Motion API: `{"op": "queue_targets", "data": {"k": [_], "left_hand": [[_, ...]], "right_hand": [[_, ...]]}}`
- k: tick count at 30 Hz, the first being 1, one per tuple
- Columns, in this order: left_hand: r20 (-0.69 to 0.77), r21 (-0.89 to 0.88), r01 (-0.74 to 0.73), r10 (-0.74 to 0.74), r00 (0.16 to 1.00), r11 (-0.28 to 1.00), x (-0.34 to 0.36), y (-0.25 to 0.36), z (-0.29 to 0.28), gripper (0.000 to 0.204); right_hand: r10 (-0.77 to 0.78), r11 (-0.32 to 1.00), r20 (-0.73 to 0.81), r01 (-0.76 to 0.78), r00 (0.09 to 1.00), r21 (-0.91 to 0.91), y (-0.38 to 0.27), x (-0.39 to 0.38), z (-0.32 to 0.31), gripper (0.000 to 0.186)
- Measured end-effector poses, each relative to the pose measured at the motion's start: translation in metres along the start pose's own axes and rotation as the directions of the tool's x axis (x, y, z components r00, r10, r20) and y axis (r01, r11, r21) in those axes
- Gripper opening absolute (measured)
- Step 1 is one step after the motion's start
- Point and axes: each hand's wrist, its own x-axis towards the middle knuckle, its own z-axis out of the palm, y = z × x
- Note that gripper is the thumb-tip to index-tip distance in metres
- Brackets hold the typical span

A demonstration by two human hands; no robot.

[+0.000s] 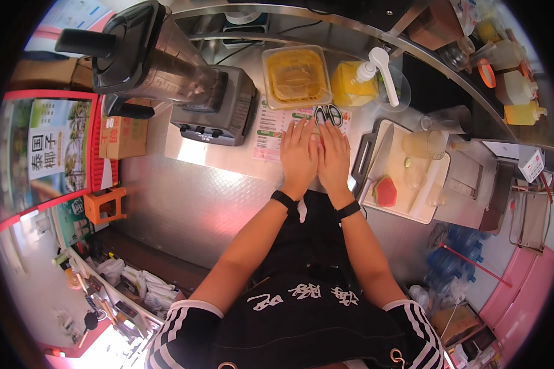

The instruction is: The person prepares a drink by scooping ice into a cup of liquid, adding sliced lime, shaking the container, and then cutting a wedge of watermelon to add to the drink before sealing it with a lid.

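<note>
My left hand (299, 151) and my right hand (334, 155) rest side by side at the front of the metal counter, backs up and fingers stretched forward. Their thumbs and inner edges nearly meet. Just beyond the fingertips lie black-handled scissors (335, 116), partly covered by my fingers. A printed paper sheet (267, 140) is spread under and to the left of my left hand. What lies beneath the palms, if anything, is hidden. Behind the scissors stand a clear square tub (297, 75) with yellow-orange contents and a yellow pump bottle (353, 86) with a white pump.
A large blender (212, 114) stands at the left. On the right, a white tray (406, 212) holds a knife (384, 149), a watermelon piece (386, 192) and a clear cup (434, 145). Several bottles (514, 87) line the far-right shelf. An orange stool (105, 205) sits lower left.
</note>
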Motion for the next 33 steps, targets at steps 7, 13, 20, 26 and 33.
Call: {"op": "queue_targets", "data": {"k": [7, 13, 20, 26, 33], "left_hand": [[0.042, 0.138, 0.001, -0.007, 0.999, 0.990, 0.000, 0.002, -0.003, 0.039], [0.048, 0.267, 0.040, -0.054, 0.997, 0.963, 0.003, 0.008, -0.004, 0.036], [0.070, -0.100, 0.160, -0.153, 0.986, 0.982, 0.015, 0.004, -0.010, 0.030], [0.391, 0.121, 0.515, -0.517, 0.761, 0.849, 0.028, -0.004, -0.011, 0.030], [0.154, 0.237, 0.246, -0.286, 0.946, 0.940, 0.018, -0.004, -0.003, 0.027]], "right_hand": [[0.132, 0.985, 0.042, -0.126, 0.990, -0.119, -0.008, -0.004, 0.002, 0.039], [0.142, 0.982, 0.043, -0.136, 0.989, -0.134, -0.008, -0.003, 0.003, 0.040], [0.204, 0.978, 0.059, -0.205, 0.977, 0.026, -0.014, 0.015, 0.000, 0.027], [0.220, 0.973, 0.116, -0.226, 0.969, 0.041, -0.010, 0.021, 0.015, 0.017], [0.299, 0.923, 0.192, -0.334, 0.935, 0.190, -0.005, 0.027, 0.009, 0.021]]}}
